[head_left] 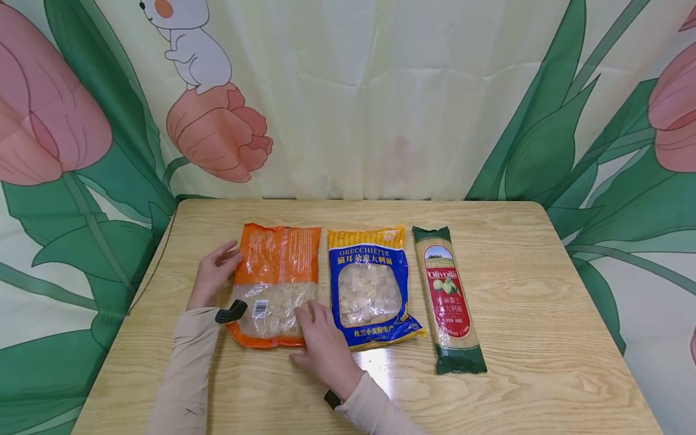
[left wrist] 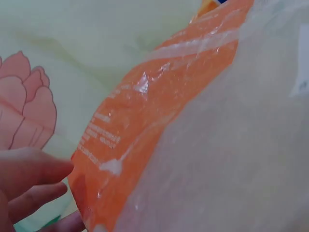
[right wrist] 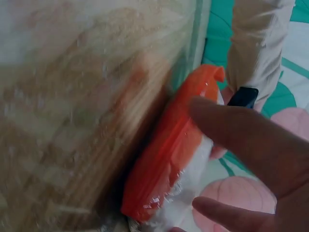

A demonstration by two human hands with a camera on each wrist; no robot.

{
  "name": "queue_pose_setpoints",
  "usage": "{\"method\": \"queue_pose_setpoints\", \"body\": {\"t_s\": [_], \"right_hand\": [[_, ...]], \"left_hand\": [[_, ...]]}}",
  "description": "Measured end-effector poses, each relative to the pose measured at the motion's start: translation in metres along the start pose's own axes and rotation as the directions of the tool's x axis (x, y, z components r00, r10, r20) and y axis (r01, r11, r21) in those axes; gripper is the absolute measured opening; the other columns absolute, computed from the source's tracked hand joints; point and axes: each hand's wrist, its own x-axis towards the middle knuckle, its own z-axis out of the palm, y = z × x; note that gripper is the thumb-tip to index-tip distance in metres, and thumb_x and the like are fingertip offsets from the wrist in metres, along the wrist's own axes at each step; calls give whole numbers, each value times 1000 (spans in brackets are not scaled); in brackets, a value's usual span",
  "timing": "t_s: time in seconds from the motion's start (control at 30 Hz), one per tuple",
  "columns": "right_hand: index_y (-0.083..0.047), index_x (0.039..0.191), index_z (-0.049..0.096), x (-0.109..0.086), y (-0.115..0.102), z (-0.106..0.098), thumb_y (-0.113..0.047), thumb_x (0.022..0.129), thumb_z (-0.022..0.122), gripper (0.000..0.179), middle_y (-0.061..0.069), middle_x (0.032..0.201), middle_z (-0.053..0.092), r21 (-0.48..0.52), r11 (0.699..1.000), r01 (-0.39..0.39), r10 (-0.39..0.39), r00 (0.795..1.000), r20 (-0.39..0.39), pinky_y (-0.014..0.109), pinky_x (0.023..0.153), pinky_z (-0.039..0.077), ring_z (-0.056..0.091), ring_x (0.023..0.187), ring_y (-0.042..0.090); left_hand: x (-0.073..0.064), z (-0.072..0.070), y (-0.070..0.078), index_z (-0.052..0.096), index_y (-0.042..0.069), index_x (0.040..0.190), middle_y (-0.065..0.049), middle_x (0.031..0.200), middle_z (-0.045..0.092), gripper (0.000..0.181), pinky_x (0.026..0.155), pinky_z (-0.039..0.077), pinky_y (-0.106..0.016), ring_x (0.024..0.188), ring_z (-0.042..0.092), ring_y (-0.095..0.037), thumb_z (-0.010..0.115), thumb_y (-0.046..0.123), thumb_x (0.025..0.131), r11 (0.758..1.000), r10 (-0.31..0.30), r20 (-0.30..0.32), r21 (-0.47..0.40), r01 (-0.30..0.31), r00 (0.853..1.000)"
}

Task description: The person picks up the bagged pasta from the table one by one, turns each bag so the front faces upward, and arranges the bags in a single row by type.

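An orange and clear pasta bag [head_left: 280,257] lies with its printed text and barcode facing up on the left half of the table. At its left edge is my left hand [head_left: 215,273], fingers loosely bent; in the left wrist view the fingertips [left wrist: 60,169] come right up to the orange side. My right hand [head_left: 325,347] reaches over the bag's lower right corner. In the right wrist view its thumb and fingers [right wrist: 231,212] are spread apart beside the bag's orange end [right wrist: 164,150]. Pasta pieces show through the clear part.
A blue and yellow orecchiette bag [head_left: 370,290] lies just right of the orange one. Further right is a long spaghetti pack [head_left: 447,296] with green ends. The wooden table [head_left: 549,338] backs onto a flower-printed curtain [head_left: 353,121].
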Motion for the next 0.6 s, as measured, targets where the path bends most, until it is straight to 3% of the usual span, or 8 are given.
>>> {"method": "queue_pose_setpoints", "body": {"t_s": [0.17,0.23,0.37,0.5,0.6], "right_hand": [[-8,130,56,0,-3,8,-10,64,87,72,19,137,51,-87,996,29,-33,998,-49,35,69,61,51,124,36],[-9,126,56,0,-4,11,-4,66,84,66,18,133,53,-132,990,40,-53,994,-96,32,65,60,53,121,35],[-10,121,58,0,-5,16,0,69,80,57,16,127,57,-198,979,43,-81,979,-186,29,60,59,57,115,31],[-11,117,60,1,-3,20,1,70,78,52,13,123,60,-218,975,33,-89,964,-250,30,57,59,59,111,29],[-11,114,61,3,-1,21,3,70,76,49,11,120,62,-219,975,31,-95,953,-289,31,59,60,61,106,28]], "left_hand": [[2,-1,-4,32,7,155,-26,148,45,69,81,51,-11,102,58,-2,59,37,100,998,-59,91,10,58,994],[3,-1,-6,30,3,155,-27,148,45,73,83,51,-12,103,60,-4,60,39,99,997,-73,123,15,72,990],[4,-1,-11,34,1,152,-25,142,52,74,83,52,-12,96,62,1,63,40,97,997,-79,108,23,77,991],[3,-2,-13,41,0,148,-3,113,70,67,77,55,-14,85,64,4,66,34,96,999,-16,64,-32,18,998],[1,-2,-10,44,-2,144,15,94,70,62,73,58,-18,83,67,2,67,30,96,995,57,62,-87,-52,996]]}}
